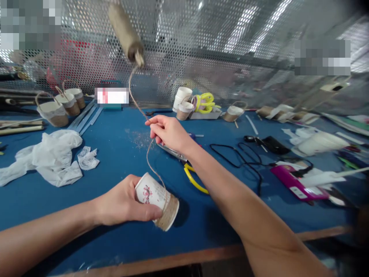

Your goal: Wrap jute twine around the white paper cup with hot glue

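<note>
My left hand (123, 202) is wrapped round a white paper cup (151, 194) lying on its side, its rim end wound with brown twine (168, 211). A strand of that twine (150, 157) runs up from the cup to my right hand (168, 132), which pinches it between thumb and fingers. From there the strand climbs to a spool of twine (125, 32) hanging in front of the perforated metal screen. Yellow-handled scissors (187, 169) lie on the blue table (115, 154) just under my right wrist.
Finished twine-wrapped cup baskets (53, 111) stand at the back left, more cups (183, 102) and yellow rings (206, 102) at the back centre. Crumpled white plastic (49, 156) lies left. Black cable (239, 161), a pink box (296, 182) and black scissors (253, 139) lie right. The table's wooden edge (173, 261) runs near me.
</note>
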Action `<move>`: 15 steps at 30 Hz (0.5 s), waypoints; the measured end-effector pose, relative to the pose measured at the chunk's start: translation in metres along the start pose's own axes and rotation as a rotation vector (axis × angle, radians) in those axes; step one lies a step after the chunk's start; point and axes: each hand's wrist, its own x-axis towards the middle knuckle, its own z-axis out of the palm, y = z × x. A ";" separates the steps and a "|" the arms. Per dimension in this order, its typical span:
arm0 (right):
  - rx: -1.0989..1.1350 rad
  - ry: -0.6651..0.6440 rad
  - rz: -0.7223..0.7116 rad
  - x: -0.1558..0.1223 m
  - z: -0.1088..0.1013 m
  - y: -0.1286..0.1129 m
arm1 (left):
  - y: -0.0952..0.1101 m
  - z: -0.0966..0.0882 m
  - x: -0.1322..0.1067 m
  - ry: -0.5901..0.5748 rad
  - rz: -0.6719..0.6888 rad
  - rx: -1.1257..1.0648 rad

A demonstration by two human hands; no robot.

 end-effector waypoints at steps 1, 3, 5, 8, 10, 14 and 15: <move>-0.015 0.017 0.009 0.005 -0.002 -0.001 | 0.000 -0.001 0.001 -0.002 0.005 0.010; -0.065 -0.021 0.013 0.009 -0.003 -0.004 | 0.000 -0.002 0.004 0.025 0.039 0.028; -0.114 -0.099 -0.006 0.008 -0.002 -0.005 | 0.000 -0.005 0.007 0.076 0.080 0.100; -0.174 -0.209 -0.017 0.000 0.002 -0.001 | -0.001 -0.010 0.015 0.166 0.145 0.219; -0.201 -0.238 -0.009 -0.004 0.002 0.004 | -0.002 -0.014 0.020 0.235 0.155 0.248; -0.192 -0.258 -0.004 -0.007 -0.008 0.007 | -0.001 -0.021 0.027 0.313 0.101 0.228; -0.182 -0.259 0.001 -0.008 -0.012 0.006 | 0.000 -0.023 0.028 0.334 0.076 0.200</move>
